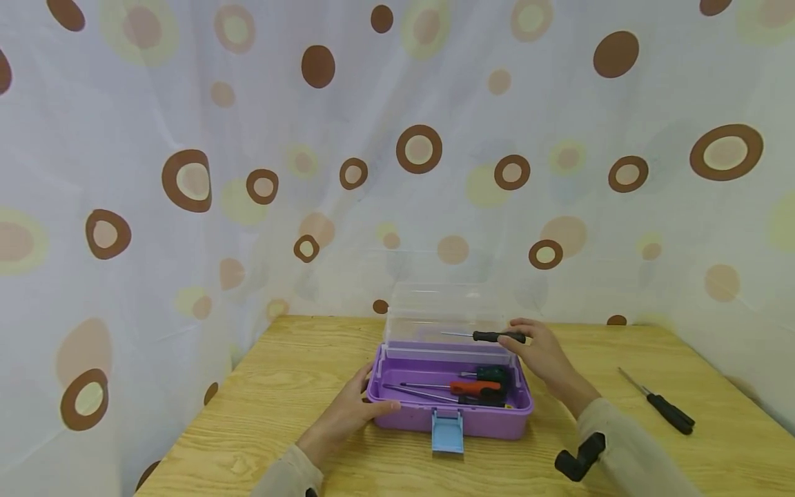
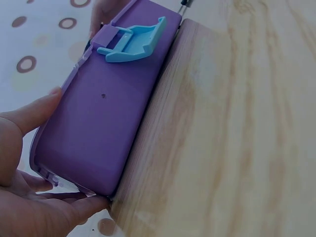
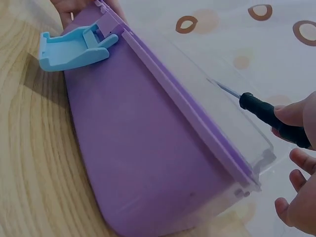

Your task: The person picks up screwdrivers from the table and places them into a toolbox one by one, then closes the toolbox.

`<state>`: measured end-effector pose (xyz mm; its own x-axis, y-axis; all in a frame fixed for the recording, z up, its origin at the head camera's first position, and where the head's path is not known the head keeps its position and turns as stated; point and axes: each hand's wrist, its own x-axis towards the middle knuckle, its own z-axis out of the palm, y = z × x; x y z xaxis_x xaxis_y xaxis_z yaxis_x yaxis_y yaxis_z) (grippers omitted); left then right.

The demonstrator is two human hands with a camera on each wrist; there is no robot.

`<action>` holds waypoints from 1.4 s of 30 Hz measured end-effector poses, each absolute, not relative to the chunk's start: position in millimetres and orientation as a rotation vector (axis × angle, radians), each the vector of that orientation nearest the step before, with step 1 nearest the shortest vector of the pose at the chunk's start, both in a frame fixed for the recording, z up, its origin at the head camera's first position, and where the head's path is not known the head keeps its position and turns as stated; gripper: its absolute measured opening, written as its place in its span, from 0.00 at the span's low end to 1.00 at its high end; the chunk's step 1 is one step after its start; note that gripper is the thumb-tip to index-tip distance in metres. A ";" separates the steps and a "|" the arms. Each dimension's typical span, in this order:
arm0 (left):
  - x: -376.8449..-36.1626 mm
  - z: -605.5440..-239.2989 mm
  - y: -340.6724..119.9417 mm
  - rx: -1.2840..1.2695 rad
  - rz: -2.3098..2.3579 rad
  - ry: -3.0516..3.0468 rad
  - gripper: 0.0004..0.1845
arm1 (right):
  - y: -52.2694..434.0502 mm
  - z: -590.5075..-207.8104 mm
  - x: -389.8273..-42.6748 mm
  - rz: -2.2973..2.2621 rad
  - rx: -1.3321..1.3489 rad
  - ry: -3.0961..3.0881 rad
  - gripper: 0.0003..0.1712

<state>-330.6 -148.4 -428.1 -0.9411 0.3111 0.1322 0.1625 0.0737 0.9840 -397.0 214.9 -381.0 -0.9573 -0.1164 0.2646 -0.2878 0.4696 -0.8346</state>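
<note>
Pinched in the grip of the right hand (image 1: 546,355), a black-handled screwdriver (image 1: 493,337) lies level above the open purple toolbox (image 1: 450,414), its thin shaft pointing to the person's left, just in front of the raised clear lid (image 1: 441,310). Thumb and fingertips close round the handle's end; in the right wrist view the remaining fingers (image 3: 296,197) curl loosely beside the box's corner. At the other end of the box, the left hand (image 1: 348,417) cups the side wall, thumb laid along the front rim and fingers wrapped under the corner, as the left wrist view shows. Inside the toolbox lie an orange-handled screwdriver (image 1: 475,387), a green-handled one (image 1: 491,374) and a further thin metal shaft. A light blue latch (image 1: 448,429) hangs open from the middle of the front wall. The box stands near the middle of a pale wooden table (image 1: 279,386). Well apart, to the person's right, another black-handled screwdriver (image 1: 667,408) lies on the tabletop. A white curtain (image 1: 248,138) with brown and yellow rings hangs behind the table.
</note>
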 end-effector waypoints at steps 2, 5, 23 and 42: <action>-330.4 -428.1 -147.9 0.493 2.008 2.211 0.54 | 211.3 -379.6 -399.8 1.497 0.359 -2.553 0.23; -330.1 -428.3 -147.6 0.488 2.008 2.217 0.54 | 205.1 -377.8 -402.8 1.500 0.361 -2.576 0.22; -331.1 -431.6 -146.4 0.484 2.003 2.214 0.54 | 192.6 -374.0 -400.8 1.456 0.403 -2.634 0.19; -330.3 -428.5 -149.2 0.478 1.987 2.239 0.54 | 203.9 -371.1 -394.8 1.492 0.332 -2.546 0.23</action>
